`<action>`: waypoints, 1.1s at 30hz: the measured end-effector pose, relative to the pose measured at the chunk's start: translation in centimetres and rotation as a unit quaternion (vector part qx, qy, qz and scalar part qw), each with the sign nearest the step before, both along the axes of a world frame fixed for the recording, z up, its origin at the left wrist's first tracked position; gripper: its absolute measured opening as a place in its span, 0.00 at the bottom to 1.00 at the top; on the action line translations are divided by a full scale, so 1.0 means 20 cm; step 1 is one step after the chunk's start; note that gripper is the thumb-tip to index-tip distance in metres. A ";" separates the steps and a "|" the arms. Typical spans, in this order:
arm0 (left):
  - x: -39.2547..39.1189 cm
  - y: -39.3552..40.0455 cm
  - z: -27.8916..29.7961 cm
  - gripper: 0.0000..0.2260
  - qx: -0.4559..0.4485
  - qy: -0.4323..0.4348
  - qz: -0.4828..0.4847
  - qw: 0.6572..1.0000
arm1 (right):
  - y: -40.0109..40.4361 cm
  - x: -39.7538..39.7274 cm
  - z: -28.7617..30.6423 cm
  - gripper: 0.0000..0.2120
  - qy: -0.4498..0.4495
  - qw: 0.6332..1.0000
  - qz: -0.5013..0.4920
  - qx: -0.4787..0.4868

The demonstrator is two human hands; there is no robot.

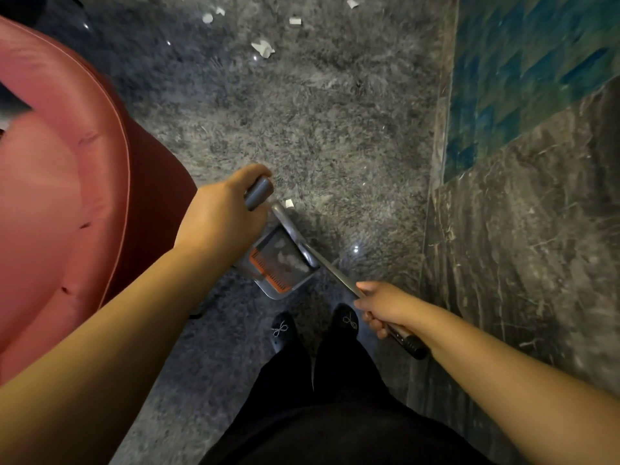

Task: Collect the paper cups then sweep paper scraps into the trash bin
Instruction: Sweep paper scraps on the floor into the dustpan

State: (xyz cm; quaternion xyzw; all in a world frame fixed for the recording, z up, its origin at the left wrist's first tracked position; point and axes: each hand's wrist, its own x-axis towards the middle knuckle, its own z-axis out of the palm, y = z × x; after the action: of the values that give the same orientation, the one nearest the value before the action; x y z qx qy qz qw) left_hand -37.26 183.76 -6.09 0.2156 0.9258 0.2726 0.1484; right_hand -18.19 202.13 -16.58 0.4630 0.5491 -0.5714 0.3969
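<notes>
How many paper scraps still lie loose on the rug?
6 in view: one beside the dustpan, five far ahead. More may lie out of view.

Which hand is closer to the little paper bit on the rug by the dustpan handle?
The left hand. It grips the dustpan handle right beside that paper scrap. The right hand holds the broom handle nearer the feet, farther away.

No legible text, labels or numbers anywhere.
</notes>
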 end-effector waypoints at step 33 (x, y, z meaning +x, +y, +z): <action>-0.13 -0.05 -0.05 0.13 -0.105 0.019 0.193 0.975 | 0.50 -0.99 -0.25 0.20 0.040 0.965 0.250 0.067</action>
State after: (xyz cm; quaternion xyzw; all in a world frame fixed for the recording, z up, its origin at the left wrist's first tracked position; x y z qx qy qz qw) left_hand -39.87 182.83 -7.08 0.0214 0.9762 0.1927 0.0974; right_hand -38.03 212.11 -21.62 0.3131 0.6997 -0.4339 0.4735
